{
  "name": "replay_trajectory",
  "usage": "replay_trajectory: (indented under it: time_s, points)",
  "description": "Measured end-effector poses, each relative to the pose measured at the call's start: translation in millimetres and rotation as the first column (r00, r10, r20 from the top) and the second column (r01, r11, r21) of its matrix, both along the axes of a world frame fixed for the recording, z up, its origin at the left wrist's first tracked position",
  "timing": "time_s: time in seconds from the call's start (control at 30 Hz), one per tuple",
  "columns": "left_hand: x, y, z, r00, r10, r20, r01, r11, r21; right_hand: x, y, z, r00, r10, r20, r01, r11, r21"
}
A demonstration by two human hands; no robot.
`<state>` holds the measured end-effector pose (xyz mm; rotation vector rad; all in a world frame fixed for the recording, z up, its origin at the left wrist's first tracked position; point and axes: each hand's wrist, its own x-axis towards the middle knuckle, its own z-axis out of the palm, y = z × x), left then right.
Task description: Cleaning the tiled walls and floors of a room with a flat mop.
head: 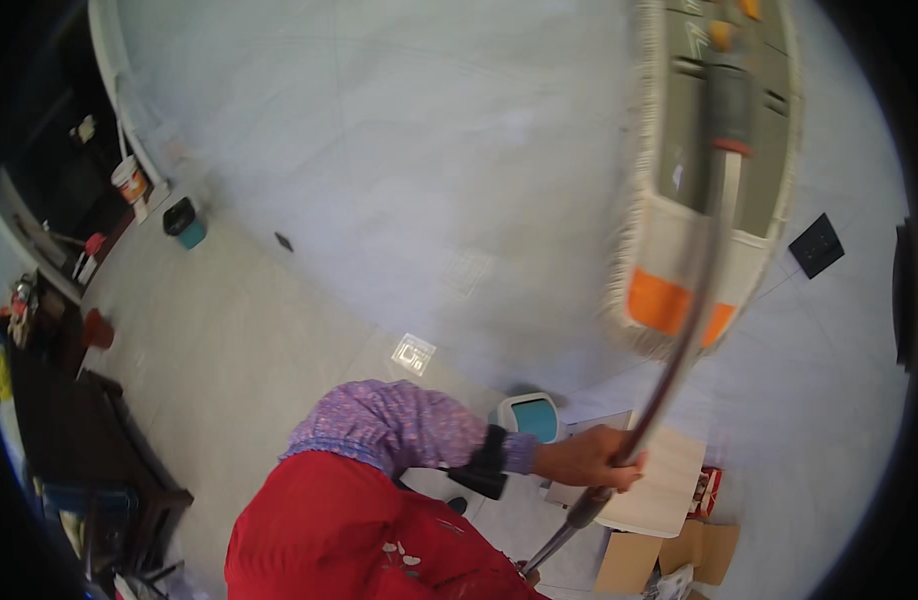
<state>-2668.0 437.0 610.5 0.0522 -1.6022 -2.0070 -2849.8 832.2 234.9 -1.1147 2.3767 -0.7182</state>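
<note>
My left hand (590, 457), in a purple patterned sleeve, grips the metal pole (691, 330) of a flat dust mop. Lower down, close to my red apron (316, 525), a small part of my right hand (532, 576) shows around the pole's lower end; the apron hides most of it. From my hands the pole runs up to the fringed mop head (676, 217) at the upper right. Its backing is olive and white with an orange band (658, 300). The head is raised before the pale, glossy wall (429, 135); whether it touches is unclear.
A teal-lidded bin (535, 418), a pale board (661, 480) and open cardboard boxes (631, 559) stand at lower right. Black plates (817, 245) sit on the wall. A metal drain cover (414, 354) lies in the floor. Dark wooden furniture (69, 427) lines the left.
</note>
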Motion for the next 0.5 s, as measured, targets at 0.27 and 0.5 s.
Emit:
replay_trajectory:
  time_s: [0.27,0.5]
  points:
    - [17,47,-113,0.886,0.388,0.252,-0.451,0.846,0.283,-166,51,77,0.755,0.319,-0.573,-0.321,0.942,0.102]
    - [22,20,-245,0.825,0.493,0.275,-0.427,0.228,0.875,-183,-34,243,0.595,0.703,-0.389,-0.531,0.708,0.466]
